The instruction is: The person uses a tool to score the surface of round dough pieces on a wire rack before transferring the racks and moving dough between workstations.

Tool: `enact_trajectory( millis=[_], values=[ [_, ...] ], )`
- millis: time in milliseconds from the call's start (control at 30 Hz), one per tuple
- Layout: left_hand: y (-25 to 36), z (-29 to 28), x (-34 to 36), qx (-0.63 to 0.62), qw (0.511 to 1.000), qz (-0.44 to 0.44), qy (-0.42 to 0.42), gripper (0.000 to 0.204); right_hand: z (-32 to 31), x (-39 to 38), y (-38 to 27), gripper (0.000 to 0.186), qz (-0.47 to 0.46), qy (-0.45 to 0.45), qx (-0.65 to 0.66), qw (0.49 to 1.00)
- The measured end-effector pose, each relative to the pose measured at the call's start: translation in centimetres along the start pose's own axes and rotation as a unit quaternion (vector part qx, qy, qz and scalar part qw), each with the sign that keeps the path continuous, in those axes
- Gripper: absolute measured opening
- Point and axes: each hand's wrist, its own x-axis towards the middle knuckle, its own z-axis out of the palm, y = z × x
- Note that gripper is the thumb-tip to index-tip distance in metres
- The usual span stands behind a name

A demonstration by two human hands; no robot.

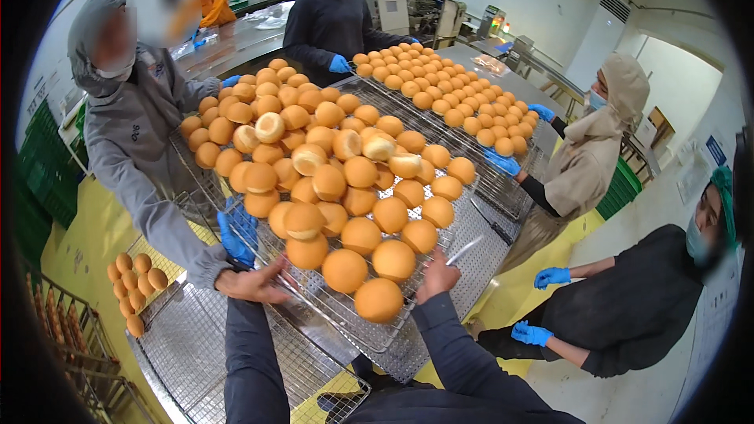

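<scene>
A pile of round golden-brown buns (345,269) covers a wire rack (314,310) in front of me. Several of them lie with their pale undersides up. At the rack's near left corner is my left hand (255,281), its fingers stretched out and apart beside the rim. My right hand (437,276) is closed around a knife (465,250) at the rack's near right side, its blade pointing up and to the right. A second knife (492,222), with a dark handle, lies on the perforated metal tray (471,267) right of the buns.
Another wire rack (514,188) of buns stands beyond, where co-workers' blue-gloved hands (503,162) touch it. At left, a gloved hand (237,232) of a grey-clad person is by my rack. A low wire rack (196,345) holds more buns (137,286). A person in black (628,298) stands right.
</scene>
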Motion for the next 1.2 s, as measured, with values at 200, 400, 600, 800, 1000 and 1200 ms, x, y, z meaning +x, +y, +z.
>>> enact_trajectory(
  millis=[200,400,600,800,1000,1200],
  values=[
    [11.5,-2.6,-2.9,0.436,0.582,0.626,-0.280,0.041,5.0,-8.5,-1.5,0.026,0.002,-0.196,0.066,0.978],
    [9.1,-9.3,8.6,0.341,0.617,0.665,-0.248,0.044,2.3,-8.7,-0.1,0.024,-0.191,-0.386,-0.091,0.898],
    [2.6,-13.0,12.3,0.410,0.666,0.614,-0.106,0.043,-5.3,15.1,2.7,0.019,-0.346,-0.074,-0.450,0.820],
    [-1.7,-7.5,17.9,0.588,0.593,0.550,-0.017,0.054,-7.0,30.1,-0.8,0.036,-0.380,0.011,-0.618,0.688],
    [-1.7,1.3,34.7,0.483,0.654,0.581,-0.041,0.043,-2.2,21.7,5.9,0.034,-0.251,-0.381,-0.462,0.761],
    [0.1,1.5,33.8,0.381,0.715,0.587,0.002,0.031,5.0,27.9,-0.7,0.022,-0.351,-0.310,-0.369,0.803]
  ],
)
